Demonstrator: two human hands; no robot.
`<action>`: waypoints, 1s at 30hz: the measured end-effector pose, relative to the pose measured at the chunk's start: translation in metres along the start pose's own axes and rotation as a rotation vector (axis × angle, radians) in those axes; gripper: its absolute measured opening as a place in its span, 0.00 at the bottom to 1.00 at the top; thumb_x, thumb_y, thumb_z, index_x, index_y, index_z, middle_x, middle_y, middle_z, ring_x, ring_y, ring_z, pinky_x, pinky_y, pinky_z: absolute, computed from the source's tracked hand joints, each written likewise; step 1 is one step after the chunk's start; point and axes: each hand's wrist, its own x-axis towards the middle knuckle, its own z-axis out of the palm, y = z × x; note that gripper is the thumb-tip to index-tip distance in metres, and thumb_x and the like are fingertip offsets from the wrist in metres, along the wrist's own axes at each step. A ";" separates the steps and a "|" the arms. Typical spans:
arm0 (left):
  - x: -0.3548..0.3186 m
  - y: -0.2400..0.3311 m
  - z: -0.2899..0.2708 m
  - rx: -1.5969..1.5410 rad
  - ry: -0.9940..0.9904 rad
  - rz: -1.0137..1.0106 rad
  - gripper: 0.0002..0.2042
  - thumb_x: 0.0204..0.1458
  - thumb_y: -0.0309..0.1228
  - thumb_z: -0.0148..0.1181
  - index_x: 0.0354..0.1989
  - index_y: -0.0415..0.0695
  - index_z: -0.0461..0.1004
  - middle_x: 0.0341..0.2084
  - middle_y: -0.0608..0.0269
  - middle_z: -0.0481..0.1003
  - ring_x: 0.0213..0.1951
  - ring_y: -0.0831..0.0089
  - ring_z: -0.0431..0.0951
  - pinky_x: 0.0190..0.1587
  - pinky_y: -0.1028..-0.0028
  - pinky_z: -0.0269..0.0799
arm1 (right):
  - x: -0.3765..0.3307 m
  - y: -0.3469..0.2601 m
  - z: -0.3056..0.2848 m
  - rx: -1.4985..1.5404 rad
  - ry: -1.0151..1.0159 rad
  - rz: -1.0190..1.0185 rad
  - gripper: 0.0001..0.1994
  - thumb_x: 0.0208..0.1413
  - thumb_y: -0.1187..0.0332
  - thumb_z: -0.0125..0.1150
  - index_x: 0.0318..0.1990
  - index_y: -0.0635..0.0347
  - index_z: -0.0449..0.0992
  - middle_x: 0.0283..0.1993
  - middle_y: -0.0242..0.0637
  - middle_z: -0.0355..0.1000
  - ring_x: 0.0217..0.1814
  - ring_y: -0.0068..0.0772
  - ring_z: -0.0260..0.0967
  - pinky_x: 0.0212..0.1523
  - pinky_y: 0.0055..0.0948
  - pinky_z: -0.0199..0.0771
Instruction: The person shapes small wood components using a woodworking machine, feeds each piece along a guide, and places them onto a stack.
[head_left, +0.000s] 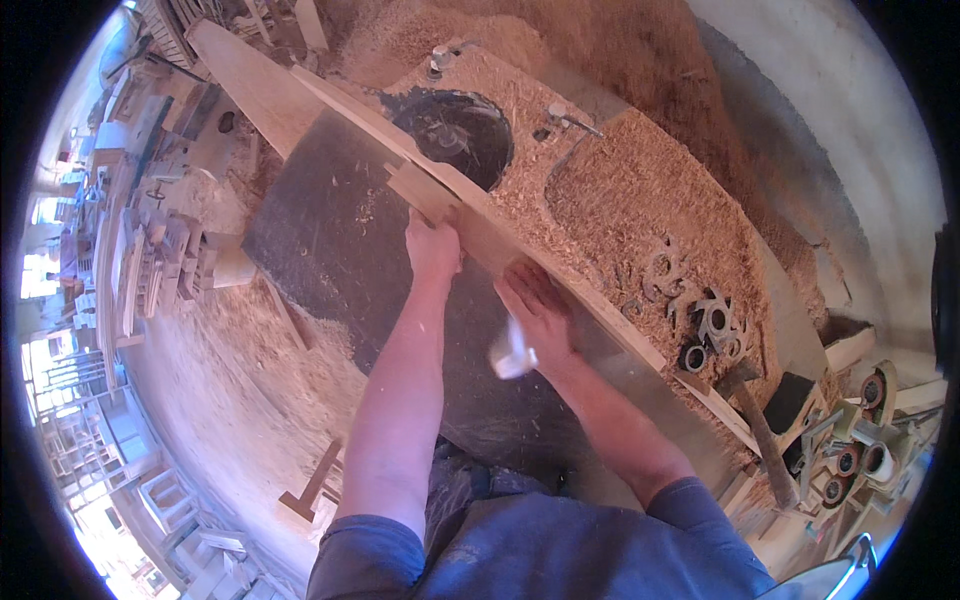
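Observation:
My left hand [435, 248] is closed on a small wooden piece [423, 192], which lies on the dark machine table [330, 200] against a long wooden fence [590, 310]. Further right along the same fence, my right hand [540, 305] rests with its fingers stretched towards the fence face. A white, motion-smeared thing [514, 352] shows beside the right wrist; its kind cannot be made out. Just behind the fence, close to the wooden piece, is a round dark opening [455, 130] with a cutter spindle blurred inside it.
Wood shavings [650, 190] cover the surface behind the fence. Several metal cutter heads and rings [713, 318] lie there, near a hammer [765, 435]. A metal clamp [575, 120] sits beyond the opening. Stacked wooden parts [165, 260] stand at left; more tooling [860, 455] is at right.

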 end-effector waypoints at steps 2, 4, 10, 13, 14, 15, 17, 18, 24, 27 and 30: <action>-0.010 0.038 -0.005 -0.126 -0.069 -0.068 0.13 0.65 0.31 0.56 0.53 0.38 0.70 0.21 0.60 0.74 0.12 0.75 0.68 0.10 0.72 0.57 | 0.007 0.000 0.007 -0.019 -0.001 0.024 0.25 0.43 0.80 0.61 0.54 0.61 0.78 0.57 0.41 0.77 0.66 0.47 0.72 0.70 0.45 0.68; -0.001 0.043 -0.008 -0.125 -0.049 -0.067 0.12 0.65 0.31 0.54 0.52 0.38 0.70 0.20 0.61 0.73 0.12 0.75 0.67 0.10 0.73 0.56 | 0.017 -0.003 0.016 -0.025 0.026 0.021 0.26 0.43 0.79 0.61 0.55 0.61 0.77 0.58 0.42 0.77 0.65 0.48 0.72 0.69 0.45 0.68; 0.035 0.048 -0.030 -0.097 -0.093 -0.110 0.12 0.64 0.30 0.56 0.53 0.40 0.69 0.22 0.60 0.74 0.13 0.74 0.70 0.10 0.73 0.58 | 0.045 -0.007 0.035 -0.035 0.007 -0.015 0.25 0.45 0.77 0.61 0.56 0.61 0.77 0.61 0.41 0.75 0.69 0.47 0.68 0.72 0.47 0.64; 0.053 0.049 -0.039 -0.136 -0.114 -0.105 0.13 0.63 0.30 0.58 0.54 0.41 0.68 0.22 0.60 0.74 0.13 0.73 0.70 0.10 0.73 0.59 | 0.059 -0.012 0.051 0.005 0.019 0.012 0.25 0.44 0.77 0.61 0.56 0.60 0.78 0.61 0.41 0.75 0.70 0.46 0.67 0.72 0.48 0.64; 0.058 0.049 -0.042 -0.151 -0.117 -0.093 0.13 0.63 0.30 0.58 0.54 0.42 0.68 0.22 0.60 0.74 0.13 0.74 0.70 0.10 0.73 0.58 | 0.064 -0.012 0.056 0.035 0.034 0.009 0.25 0.45 0.77 0.61 0.56 0.60 0.78 0.61 0.41 0.75 0.70 0.46 0.68 0.72 0.48 0.64; 0.064 0.050 -0.044 -0.151 -0.115 -0.093 0.13 0.64 0.30 0.57 0.54 0.42 0.68 0.21 0.61 0.74 0.13 0.74 0.69 0.10 0.73 0.58 | 0.071 -0.012 0.058 0.062 0.051 0.008 0.25 0.46 0.77 0.61 0.56 0.60 0.78 0.61 0.40 0.75 0.70 0.45 0.68 0.71 0.47 0.64; 0.076 0.052 -0.048 -0.150 -0.111 -0.093 0.12 0.64 0.30 0.57 0.54 0.43 0.68 0.20 0.62 0.73 0.12 0.74 0.68 0.09 0.73 0.57 | 0.082 -0.017 0.063 0.045 0.043 0.020 0.26 0.46 0.76 0.61 0.57 0.59 0.78 0.61 0.40 0.76 0.69 0.45 0.68 0.71 0.47 0.65; 0.082 0.053 -0.050 -0.154 -0.107 -0.101 0.12 0.65 0.30 0.57 0.54 0.43 0.68 0.20 0.63 0.73 0.12 0.74 0.68 0.10 0.73 0.57 | 0.088 -0.020 0.065 0.002 0.018 0.031 0.27 0.45 0.77 0.62 0.58 0.57 0.78 0.61 0.40 0.76 0.69 0.45 0.69 0.70 0.47 0.66; 0.135 0.042 -0.068 -0.145 -0.149 -0.103 0.10 0.67 0.32 0.54 0.54 0.45 0.69 0.21 0.65 0.73 0.14 0.75 0.68 0.11 0.74 0.57 | 0.115 -0.025 0.104 -0.048 0.055 0.043 0.20 0.54 0.71 0.58 0.56 0.55 0.79 0.58 0.38 0.77 0.66 0.43 0.71 0.65 0.46 0.71; 0.156 0.038 -0.072 -0.255 -0.151 -0.075 0.10 0.67 0.30 0.53 0.54 0.46 0.70 0.26 0.65 0.73 0.15 0.76 0.68 0.12 0.74 0.57 | 0.130 -0.032 0.113 0.050 0.000 0.147 0.17 0.58 0.67 0.56 0.54 0.55 0.80 0.56 0.38 0.78 0.62 0.43 0.74 0.61 0.45 0.75; 0.167 0.043 -0.081 -0.262 -0.151 -0.112 0.10 0.66 0.28 0.53 0.54 0.45 0.71 0.26 0.66 0.73 0.15 0.75 0.67 0.12 0.75 0.57 | 0.143 -0.033 0.122 0.027 0.087 0.102 0.17 0.59 0.65 0.55 0.54 0.55 0.79 0.55 0.36 0.79 0.61 0.41 0.75 0.60 0.44 0.75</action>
